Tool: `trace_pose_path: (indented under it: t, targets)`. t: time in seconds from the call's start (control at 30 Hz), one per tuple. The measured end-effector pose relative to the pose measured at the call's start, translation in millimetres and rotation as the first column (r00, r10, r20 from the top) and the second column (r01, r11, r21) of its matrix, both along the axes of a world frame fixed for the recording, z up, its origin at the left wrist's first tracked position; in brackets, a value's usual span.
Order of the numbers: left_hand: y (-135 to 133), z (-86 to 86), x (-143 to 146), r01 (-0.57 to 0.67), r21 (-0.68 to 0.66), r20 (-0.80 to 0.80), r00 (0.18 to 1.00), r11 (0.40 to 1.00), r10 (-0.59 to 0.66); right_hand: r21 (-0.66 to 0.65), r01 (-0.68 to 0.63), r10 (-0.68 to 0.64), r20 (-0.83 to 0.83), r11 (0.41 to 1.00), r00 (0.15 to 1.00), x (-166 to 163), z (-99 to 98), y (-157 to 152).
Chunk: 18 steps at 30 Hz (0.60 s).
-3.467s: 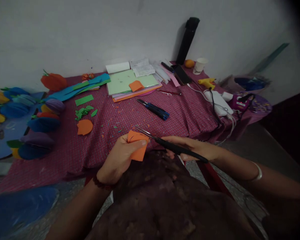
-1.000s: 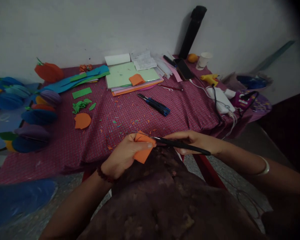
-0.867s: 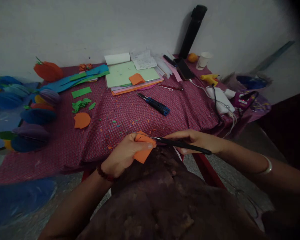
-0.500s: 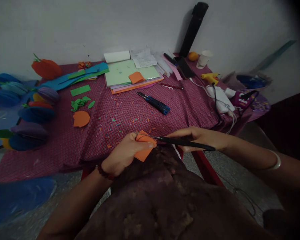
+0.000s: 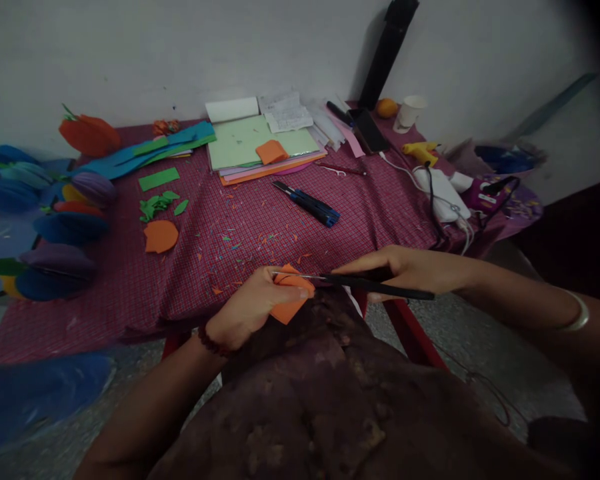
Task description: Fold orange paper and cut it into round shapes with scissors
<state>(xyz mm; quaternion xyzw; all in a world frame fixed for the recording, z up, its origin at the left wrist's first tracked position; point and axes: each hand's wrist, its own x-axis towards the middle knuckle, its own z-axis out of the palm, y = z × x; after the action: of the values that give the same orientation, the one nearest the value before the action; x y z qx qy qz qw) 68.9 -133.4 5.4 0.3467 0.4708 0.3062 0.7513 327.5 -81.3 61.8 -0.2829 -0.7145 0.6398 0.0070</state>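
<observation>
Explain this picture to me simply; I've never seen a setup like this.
There is no machine here: these are a person's two bare hands, seen from a single camera worn on the head, looking forward and down. The left hand pinches a folded orange piece, with its thumb on top. The right hand holds black-handled scissors, their blades against that piece's upper part.

Beyond the hands is a table under a red checked cloth. On it lie a blue and black cutter, a green strip, small green cutouts and a rounded orange cutout. Farther back are a stack of sheets, a phone and a paper cup.
</observation>
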Motion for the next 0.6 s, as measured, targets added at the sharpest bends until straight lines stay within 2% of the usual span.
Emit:
trace_pose_path:
  t: [0.17, 0.27, 0.3, 0.33, 0.37, 0.4, 0.43, 0.47, 0.53, 0.6]
  targets:
    - [1.3, 3.5, 1.3, 0.024, 0.002, -0.031, 0.999, 1.0, -0.024, 0.056, 0.012, -0.015, 0.063, 0.998, 0.998, 2.1, 4.3, 2.2]
    - [2.9, 4.5, 0.1, 0.007, 0.025, -0.046, 0.999, 1.0, -0.006, 0.241, 0.132, -0.154, 0.073, 0.962, 0.985, 12.1, -0.9, 15.6]
    - [3.3, 4.3, -0.6, -0.005, 0.044, -0.043, 0.999, 0.999, 0.007, 0.344, 0.198, -0.234, 0.065, 0.918, 0.97, 17.4, -5.7, 22.6]
    - [3.6, 3.9, -1.5, -0.022, 0.071, -0.035, 0.999, 0.997, 0.024, 0.466, 0.266, -0.327, 0.054, 0.844, 0.943, 23.5, -12.2, 30.5]
    - [3.8, 3.6, -2.4, -0.043, 0.106, -0.025, 0.999, 0.993, 0.046, 0.615, 0.311, -0.417, 0.033, 0.725, 0.908, 30.2, -20.2, 38.9]
    - [3.9, 3.5, -3.2, -0.069, 0.15, -0.012, 0.997, 0.986, 0.072, 0.751, 0.3, -0.49, 0.036, 0.589, 0.871, 37.2, -29.1, 47.2]
    - [3.8, 3.9, -4.0, -0.096, 0.201, -0.001, 0.995, 0.975, 0.098, 0.85, 0.236, -0.539, 0.066, 0.472, 0.84, 44.0, -38.4, 54.9]
    - [3.7, 4.8, -4.8, -0.117, 0.259, 0.005, 0.993, 0.959, 0.12, 0.91, 0.16, -0.572, 0.097, 0.382, 0.814, 50.1, -47.2, 61.5]
    - [3.2, 8.5, -6.1, -0.138, 0.381, -0.007, 0.988, 0.914, 0.152, 0.949, 0.008, -0.581, 0.186, 0.314, 0.792, 57.4, -59.6, 69.2]
    - [2.5, 13.7, -7.3, -0.114, 0.499, -0.068, 0.983, 0.859, 0.17, 0.961, -0.057, -0.568, 0.208, 0.272, 0.796, 54.4, -60.8, 67.2]
